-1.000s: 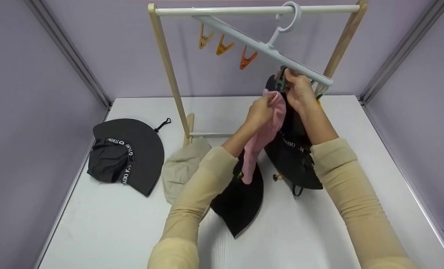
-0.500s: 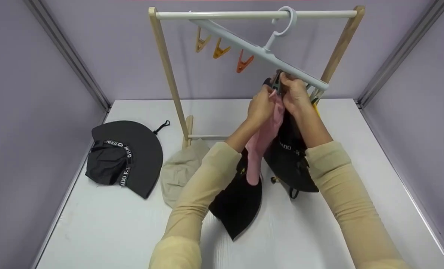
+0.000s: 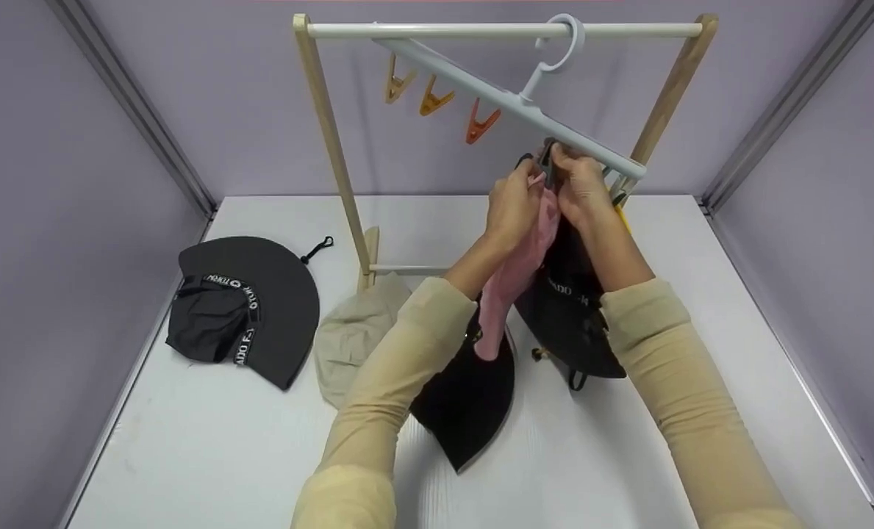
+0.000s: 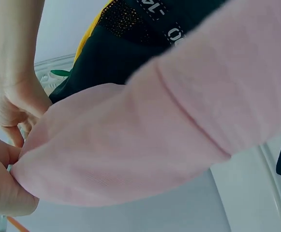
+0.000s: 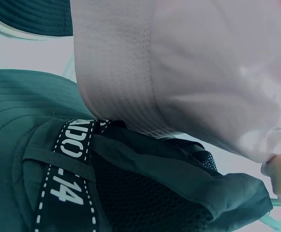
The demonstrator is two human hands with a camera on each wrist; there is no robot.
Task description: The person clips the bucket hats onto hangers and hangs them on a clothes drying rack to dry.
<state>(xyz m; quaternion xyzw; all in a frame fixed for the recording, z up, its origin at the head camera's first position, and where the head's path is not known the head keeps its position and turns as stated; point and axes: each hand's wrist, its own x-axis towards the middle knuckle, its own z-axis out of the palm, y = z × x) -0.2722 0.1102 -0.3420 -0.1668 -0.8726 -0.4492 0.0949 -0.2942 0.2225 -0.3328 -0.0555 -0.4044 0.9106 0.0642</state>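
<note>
Hanging below the white hanger (image 3: 510,99), a black hat (image 3: 569,334) is partly covered from me by the pink hat (image 3: 517,275). That pink one dangles above the table (image 3: 245,455), edge clamped between left hand's (image 3: 512,213) thumb and fingers; left wrist view cuts this hand off. I read right hand's (image 3: 584,191) fingers as pinching the dark clip (image 3: 546,158), mostly hidden between both hands.
</note>
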